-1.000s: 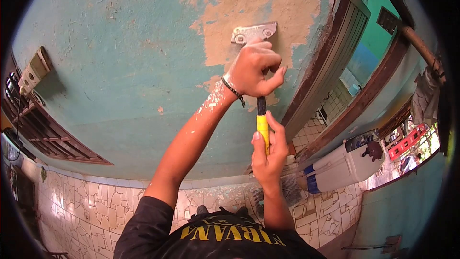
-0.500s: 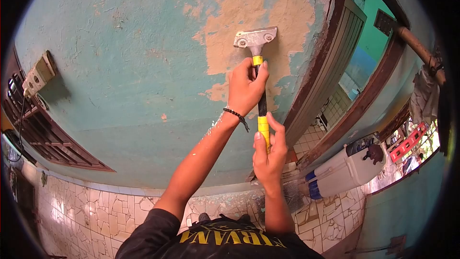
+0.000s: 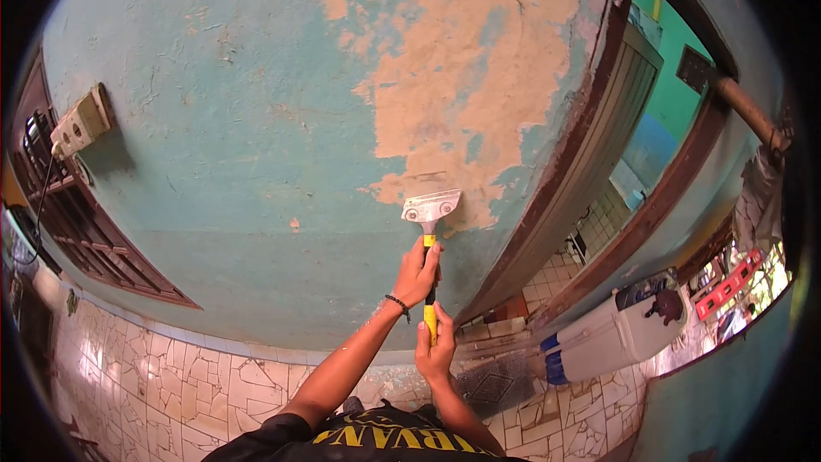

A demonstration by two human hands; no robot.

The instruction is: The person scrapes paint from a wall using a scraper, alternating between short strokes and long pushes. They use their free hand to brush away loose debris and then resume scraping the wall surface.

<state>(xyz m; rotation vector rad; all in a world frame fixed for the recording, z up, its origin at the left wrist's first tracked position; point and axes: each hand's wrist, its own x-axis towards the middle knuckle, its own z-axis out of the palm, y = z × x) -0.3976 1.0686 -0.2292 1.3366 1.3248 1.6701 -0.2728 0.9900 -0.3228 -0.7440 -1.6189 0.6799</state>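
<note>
A long-handled scraper [image 3: 432,205] with a wide metal head and a black and yellow handle stands head-up against the wall [image 3: 256,162]. My left hand [image 3: 416,275] is wrapped round the upper handle, just below the head. Lower down, my right hand [image 3: 436,351] grips the yellow end of the handle. The blade lies near the lower edge of a bare beige patch [image 3: 462,103] where the turquoise paint is gone. Ragged bits of paint remain inside that patch. White flakes cling to my left forearm.
A power socket box [image 3: 81,124] with a plugged-in cord is on the wall at left, by a brown wooden window grille [image 3: 103,239]. To the right are a doorway frame [image 3: 547,197] and a white washing machine [image 3: 599,334]. Broken-tile flooring [image 3: 188,376] runs below.
Both hands have moved down and slightly left with the scraper, from the middle of the bare patch to its lower edge. The view has shifted a little. Both hands keep their hold.
</note>
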